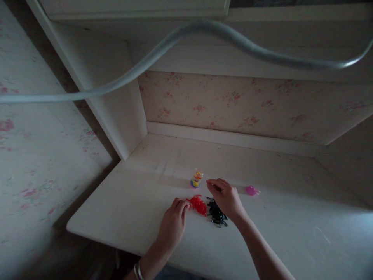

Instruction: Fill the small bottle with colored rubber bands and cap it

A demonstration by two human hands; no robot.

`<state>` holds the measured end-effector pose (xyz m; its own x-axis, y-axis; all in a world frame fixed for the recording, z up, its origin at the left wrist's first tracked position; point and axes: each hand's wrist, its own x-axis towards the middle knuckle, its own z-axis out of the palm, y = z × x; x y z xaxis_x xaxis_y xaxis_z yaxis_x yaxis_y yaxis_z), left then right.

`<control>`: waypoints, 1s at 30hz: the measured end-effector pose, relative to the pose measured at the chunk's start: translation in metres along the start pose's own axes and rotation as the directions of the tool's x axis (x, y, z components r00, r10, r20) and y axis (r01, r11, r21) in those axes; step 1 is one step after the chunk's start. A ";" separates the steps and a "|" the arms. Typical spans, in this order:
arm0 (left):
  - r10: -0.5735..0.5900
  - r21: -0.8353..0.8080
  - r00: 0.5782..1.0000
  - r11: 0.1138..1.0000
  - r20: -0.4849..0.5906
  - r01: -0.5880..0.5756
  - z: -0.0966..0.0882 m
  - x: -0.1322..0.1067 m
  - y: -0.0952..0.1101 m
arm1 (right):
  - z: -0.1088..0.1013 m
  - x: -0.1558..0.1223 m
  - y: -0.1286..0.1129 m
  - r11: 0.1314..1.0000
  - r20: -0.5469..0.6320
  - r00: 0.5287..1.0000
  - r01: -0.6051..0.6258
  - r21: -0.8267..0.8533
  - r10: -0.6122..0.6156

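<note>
A pile of small red bands, looking like elastic hair ties (198, 205), lies on the white desk. My left hand (174, 218) is at its left edge, thumb and fingers pinched together; whether a red band is between them is too small to tell. Right beside the red pile is a heap of black bands (216, 213). My right hand (225, 195) hovers over the back of the black heap, fingertips closed and pointing left. What they hold, if anything, cannot be made out. Just left of those fingertips stands a small clear container (196, 179) with yellow, red and blue contents.
A small pink object (252, 190) lies to the right of my right hand. The white desk (125, 206) has a rounded front left corner. Side panel (116, 93) and upper shelf enclose it. A pale, curved bar or cable (204, 28) crosses high in front.
</note>
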<state>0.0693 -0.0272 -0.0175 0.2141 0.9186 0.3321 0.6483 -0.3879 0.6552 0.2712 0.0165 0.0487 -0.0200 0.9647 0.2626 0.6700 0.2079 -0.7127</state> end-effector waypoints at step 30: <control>-0.107 0.014 0.993 0.994 -0.048 0.108 0.001 0.011 -0.008 | -0.011 -0.002 -0.004 0.977 0.043 0.995 0.097 -0.193 -0.090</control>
<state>0.0668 -0.0138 -0.0197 0.1079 0.9504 0.2919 0.6781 -0.2850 0.6775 0.2773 0.0120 0.0582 -0.1124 0.9482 0.2971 0.7952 0.2651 -0.5453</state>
